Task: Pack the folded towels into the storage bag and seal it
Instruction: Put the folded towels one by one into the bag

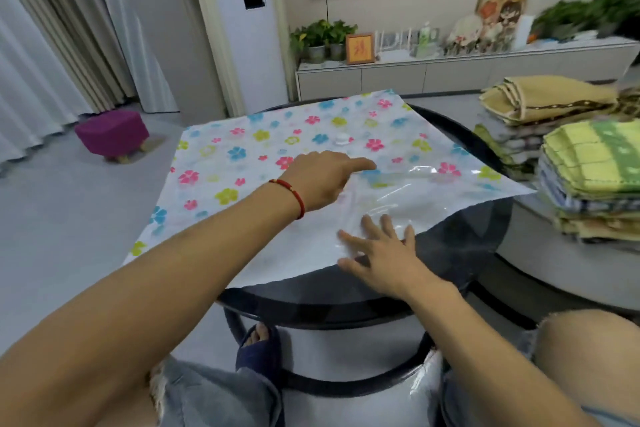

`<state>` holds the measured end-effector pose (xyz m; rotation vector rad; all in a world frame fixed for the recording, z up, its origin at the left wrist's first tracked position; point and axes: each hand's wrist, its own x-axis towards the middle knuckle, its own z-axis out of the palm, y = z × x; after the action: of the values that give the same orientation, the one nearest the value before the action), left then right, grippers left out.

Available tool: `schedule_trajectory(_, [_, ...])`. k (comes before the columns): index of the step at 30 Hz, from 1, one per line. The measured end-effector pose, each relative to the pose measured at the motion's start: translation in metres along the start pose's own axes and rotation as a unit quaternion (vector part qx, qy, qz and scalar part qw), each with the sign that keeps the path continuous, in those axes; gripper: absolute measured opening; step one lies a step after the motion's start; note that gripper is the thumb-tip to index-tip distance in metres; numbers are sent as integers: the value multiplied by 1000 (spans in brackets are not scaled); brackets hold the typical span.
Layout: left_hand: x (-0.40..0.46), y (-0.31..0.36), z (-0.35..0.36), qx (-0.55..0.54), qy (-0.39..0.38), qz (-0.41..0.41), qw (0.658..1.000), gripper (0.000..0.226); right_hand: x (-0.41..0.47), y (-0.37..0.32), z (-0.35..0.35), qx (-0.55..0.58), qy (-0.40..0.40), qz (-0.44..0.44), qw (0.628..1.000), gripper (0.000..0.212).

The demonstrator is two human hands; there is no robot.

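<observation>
On the round desk (460,274) the flowery storage bag (277,163) lies flat and empty, its corners hanging past the desk's edges. The right hand (384,253) presses it, fingers spread; the left hand (322,177) points, other fingers curled. The folded towels (588,180) wait well apart, off the desk's right edge. The slippery bag might slide off.

One view only, head-worn, wide-angle. Looks forward and down from above a seated person's lap: knees at the bottom edge, both forearms reaching away from the lens. Round dark table (460,274) sits close, filling mid-frame, with the flowered bag (242,156) spread across it. Further off, upper frame: TV cabinet (450,74) along the far wall, curtains (52,45) at left. Straight lines bow toward the edges.
</observation>
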<state>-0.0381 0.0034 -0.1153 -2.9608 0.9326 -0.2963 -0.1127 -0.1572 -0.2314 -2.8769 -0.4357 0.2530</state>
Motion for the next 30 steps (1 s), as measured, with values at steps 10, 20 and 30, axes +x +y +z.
schedule_trajectory(10, [59, -14, -27, -46, 9, -93, 995, 62, -22, 70, -52, 10, 1, -43, 999, 44])
schedule_trajectory(20, [88, 17, -2, -145, 13, -88, 985, 38, -77, 195, -143, 88, 375, 138, 912, 20])
schedule_trajectory(30, [77, 33, -8, -77, -42, 98, 991, 28, -94, 339, -179, 65, 197, 374, 904, 25])
